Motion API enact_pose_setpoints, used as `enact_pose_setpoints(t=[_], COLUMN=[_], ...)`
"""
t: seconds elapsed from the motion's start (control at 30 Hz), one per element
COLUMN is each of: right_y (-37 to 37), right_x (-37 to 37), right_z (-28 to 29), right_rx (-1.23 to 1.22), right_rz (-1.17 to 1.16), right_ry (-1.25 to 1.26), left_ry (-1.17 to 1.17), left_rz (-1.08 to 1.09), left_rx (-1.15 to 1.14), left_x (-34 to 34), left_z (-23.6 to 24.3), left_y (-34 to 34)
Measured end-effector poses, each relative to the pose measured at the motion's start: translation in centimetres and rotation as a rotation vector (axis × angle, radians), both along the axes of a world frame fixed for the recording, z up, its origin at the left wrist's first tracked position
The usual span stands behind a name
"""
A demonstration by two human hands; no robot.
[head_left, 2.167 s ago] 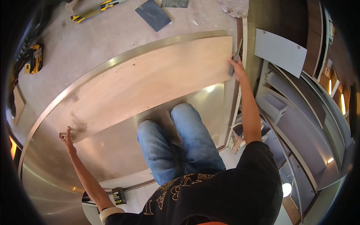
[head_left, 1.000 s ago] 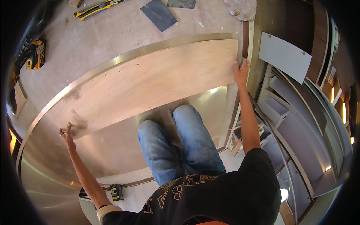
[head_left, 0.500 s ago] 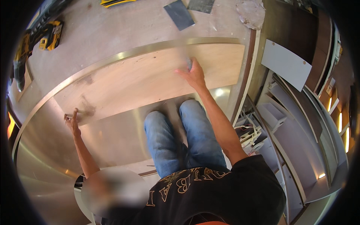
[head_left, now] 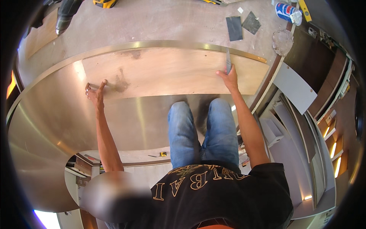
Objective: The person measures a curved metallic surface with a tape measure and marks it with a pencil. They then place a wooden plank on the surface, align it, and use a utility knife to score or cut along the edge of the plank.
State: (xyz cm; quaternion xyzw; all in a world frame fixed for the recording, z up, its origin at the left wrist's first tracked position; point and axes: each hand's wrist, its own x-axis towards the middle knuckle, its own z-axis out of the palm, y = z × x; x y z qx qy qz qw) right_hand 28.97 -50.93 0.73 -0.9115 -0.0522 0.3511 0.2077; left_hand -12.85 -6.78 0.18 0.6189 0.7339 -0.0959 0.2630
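Observation:
A long plywood board (head_left: 167,72) lies across a shiny metal-look sheet (head_left: 129,114) in front of my knees. My left hand (head_left: 96,94) rests at the board's left end, thumb and fingers apart, holding nothing that I can see. Near the right end, my right hand (head_left: 230,79) is closed around a slim grey tool with a pointed, blade-like end (head_left: 228,60). The tool points away from me over the board's far edge. Its handle is hidden in my fingers, so its exact kind does not show. Dark smudges mark the board near my left hand.
Beyond the sheet's raised rim are a dark flat plate (head_left: 234,28), a grey square piece (head_left: 251,23), a blue-and-white can (head_left: 288,13) and a power tool (head_left: 68,15). A yellow tape measure (head_left: 162,154) lies behind the sheet. Pale panels (head_left: 295,87) stand at right.
The whole view has shifted, so board, hands and knees appear farther right. My right hand seems slightly nearer the board's right end. The tool, blurred before, is now sharp; my left hand stays put.

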Motion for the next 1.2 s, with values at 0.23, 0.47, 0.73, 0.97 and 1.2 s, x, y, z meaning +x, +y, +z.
enact_pose_setpoints(t=[0.23, 0.47, 0.73, 0.97, 1.2], right_y=[0.4, 0.5, -0.7, -1.1, 0.4], right_x=[0.2, 0.5, 1.0, 0.0, 0.3], right_z=[0.1, 0.4, -1.0, -1.4, 0.3], right_rx=[-0.047, -0.005, 0.002, 0.074, 0.023], right_rz=[0.039, 0.062, 0.097, 0.06, 0.162], right_ry=[0.009, 0.037, 0.0, 0.046, 0.084], left_ry=[-0.03, -0.048, -0.278, -0.035, 0.053], left_rz=[0.001, -0.008, -0.045, 0.219, 0.216], left_rx=[0.015, 0.133, 0.563, 0.608, 0.595], left_x=[-1.2, 0.0, 13.6, 22.7, 23.9], left_z=[-0.5, 0.6, -1.2, -4.4, -5.7], left_y=[-0.1, -1.3, -15.1, -17.5, -17.0])
